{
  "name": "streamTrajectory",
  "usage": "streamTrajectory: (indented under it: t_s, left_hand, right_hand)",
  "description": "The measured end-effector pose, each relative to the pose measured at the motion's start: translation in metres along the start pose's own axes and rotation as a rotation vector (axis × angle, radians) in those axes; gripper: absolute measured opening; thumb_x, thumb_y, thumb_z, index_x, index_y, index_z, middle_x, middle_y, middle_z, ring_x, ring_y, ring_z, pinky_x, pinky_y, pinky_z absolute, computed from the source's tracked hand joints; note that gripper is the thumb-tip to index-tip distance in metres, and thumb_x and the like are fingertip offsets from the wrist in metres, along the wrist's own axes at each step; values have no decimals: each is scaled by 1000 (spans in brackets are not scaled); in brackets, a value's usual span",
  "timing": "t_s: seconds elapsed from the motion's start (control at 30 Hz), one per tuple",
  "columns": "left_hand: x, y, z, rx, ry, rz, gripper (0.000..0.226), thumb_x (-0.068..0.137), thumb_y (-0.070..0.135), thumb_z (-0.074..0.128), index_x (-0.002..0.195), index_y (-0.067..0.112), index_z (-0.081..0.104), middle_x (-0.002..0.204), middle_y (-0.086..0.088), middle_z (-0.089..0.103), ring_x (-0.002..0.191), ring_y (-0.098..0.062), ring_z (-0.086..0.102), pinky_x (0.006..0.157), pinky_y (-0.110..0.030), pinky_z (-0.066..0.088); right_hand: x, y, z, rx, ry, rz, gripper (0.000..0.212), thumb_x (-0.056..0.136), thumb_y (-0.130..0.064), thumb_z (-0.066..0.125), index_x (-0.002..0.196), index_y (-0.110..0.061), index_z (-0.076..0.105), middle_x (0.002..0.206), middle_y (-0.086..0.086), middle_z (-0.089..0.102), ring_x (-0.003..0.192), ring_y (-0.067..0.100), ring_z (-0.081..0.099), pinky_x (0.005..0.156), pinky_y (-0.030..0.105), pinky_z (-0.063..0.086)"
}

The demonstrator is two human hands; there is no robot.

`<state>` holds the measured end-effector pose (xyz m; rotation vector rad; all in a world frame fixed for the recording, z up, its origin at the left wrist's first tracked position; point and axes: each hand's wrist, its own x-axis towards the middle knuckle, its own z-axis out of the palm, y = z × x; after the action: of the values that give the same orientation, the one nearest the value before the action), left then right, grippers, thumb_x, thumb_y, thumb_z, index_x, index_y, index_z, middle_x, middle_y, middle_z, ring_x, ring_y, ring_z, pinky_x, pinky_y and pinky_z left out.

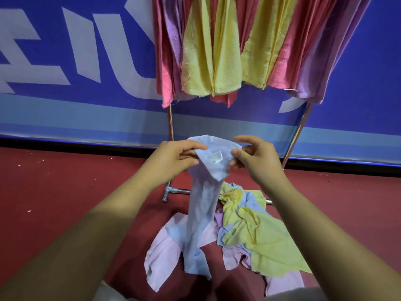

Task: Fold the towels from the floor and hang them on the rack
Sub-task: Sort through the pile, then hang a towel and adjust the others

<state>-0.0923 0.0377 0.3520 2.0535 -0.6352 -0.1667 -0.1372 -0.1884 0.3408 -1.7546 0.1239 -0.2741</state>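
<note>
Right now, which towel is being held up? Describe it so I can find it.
Find the metal rack hung with pink, yellow and purple towels, then look down to the heap on the red floor. A pale blue towel rises from it, pinched at its top edge by the left hand and right hand. It alone is lifted; the others lie crumpled.

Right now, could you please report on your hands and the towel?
Left hand and right hand both pinch the top edge of the light blue towel. It hangs unfolded, lower end on the floor pile. The rack ahead is crowded with hung towels.
</note>
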Motion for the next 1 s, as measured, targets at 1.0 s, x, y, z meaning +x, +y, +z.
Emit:
streamTrajectory:
  t_s: [1.0]
  left_hand:
    - [11, -31, -29, 417, -99, -189, 16, 83, 39, 75, 74, 31, 64, 67, 9, 66, 62, -7, 56, 67, -30, 46]
  right_hand:
    - [3, 7, -9, -156, 15, -77, 19, 95, -19, 66, 78, -12, 62, 59, -10, 58, 55, 6, 51, 63, 30, 43]
